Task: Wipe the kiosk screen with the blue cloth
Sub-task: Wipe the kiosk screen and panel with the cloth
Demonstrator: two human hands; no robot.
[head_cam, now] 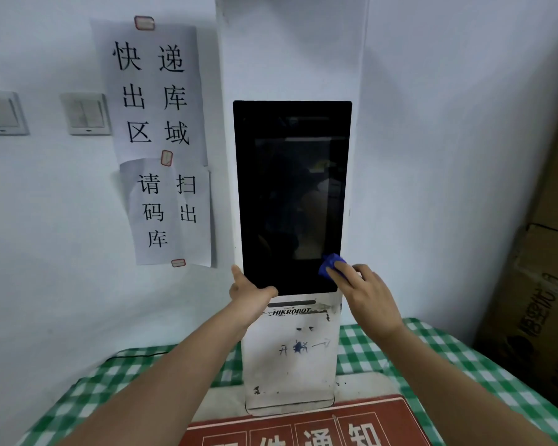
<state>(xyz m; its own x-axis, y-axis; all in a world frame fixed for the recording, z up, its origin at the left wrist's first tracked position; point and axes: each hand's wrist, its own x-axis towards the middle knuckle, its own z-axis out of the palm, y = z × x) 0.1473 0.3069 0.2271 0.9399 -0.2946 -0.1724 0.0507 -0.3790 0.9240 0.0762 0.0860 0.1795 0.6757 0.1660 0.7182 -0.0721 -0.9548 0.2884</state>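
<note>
The left hand (250, 292) braces the kiosk's lower-left corner, thumb up along the bezel and fingers wrapped underneath (probably to stop it rocking). Just beyond, the right hand (364, 292) presses the bunched blue cloth (331, 265) under near-straight fingers against the dark kiosk screen (290, 194), low right.

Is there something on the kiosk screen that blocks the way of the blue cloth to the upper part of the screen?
Nothing visible does. The right hand presses the blue cloth on the lower right corner of the kiosk screen, and the dark glass above it is bare. The left hand grips the lower left edge, off the path.
</note>
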